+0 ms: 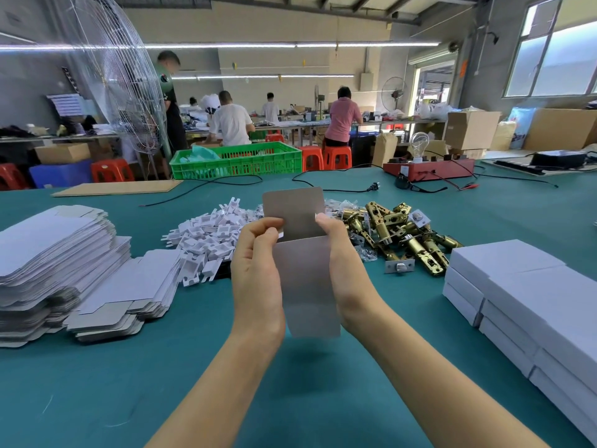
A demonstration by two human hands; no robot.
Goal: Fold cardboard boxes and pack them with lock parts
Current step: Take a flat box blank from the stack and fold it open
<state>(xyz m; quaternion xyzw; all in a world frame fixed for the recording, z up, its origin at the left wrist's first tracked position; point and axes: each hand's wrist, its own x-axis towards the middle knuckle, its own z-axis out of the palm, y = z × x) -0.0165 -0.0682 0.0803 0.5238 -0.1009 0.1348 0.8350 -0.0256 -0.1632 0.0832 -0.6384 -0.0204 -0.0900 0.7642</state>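
Note:
I hold a grey cardboard box (305, 279) upright above the green table (129, 383), its top flap standing open. My left hand (256, 270) grips its left side, thumb and fingers pinching near the flap's fold. My right hand (342, 263) grips the right side, fingertips at the flap's edge. Behind the box lies a heap of brass lock latches (400, 237) and a pile of white plastic parts (206, 237). Flat unfolded box blanks (58, 263) are stacked at the left.
Stacks of closed white boxes (523, 302) fill the right edge of the table. Farther back are a green crate (235, 160), a red tester box with a bulb (426, 168), black cables, and a flat cardboard sheet (116, 188). People work at distant tables.

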